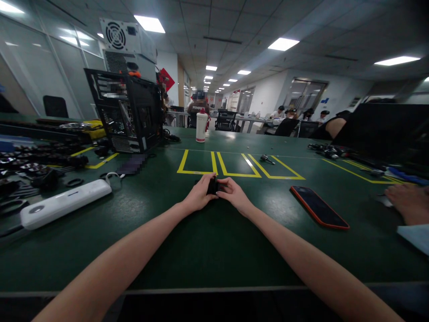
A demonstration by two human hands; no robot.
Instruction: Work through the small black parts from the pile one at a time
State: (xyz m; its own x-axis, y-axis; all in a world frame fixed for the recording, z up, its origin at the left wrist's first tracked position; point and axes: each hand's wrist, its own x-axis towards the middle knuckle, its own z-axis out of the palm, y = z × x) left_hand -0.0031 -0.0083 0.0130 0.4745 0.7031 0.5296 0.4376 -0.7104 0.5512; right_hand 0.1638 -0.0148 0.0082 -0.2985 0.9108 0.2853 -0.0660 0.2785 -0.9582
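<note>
Centrally, a small black object point(212, 186) is held low over a dark green tabletop point(214, 250), just on the near side of the leftmost of three yellow tape outlines point(195, 172). Its left side is clamped between the thumb and fingers of the left hand point(198, 195), by which it is partly hidden. From the opposite side it is met by the bent thumb and forefinger of the right hand point(235, 197); whether these are closed on it cannot be told. The piece is thus flanked by both hands, neither clearly nearer, and its long axis cannot be made out. Beyond, a small dark metallic part point(267, 159) is seen within the rightmost outline; an orange-edged black phone point(319, 208) is seen to the right.
</note>
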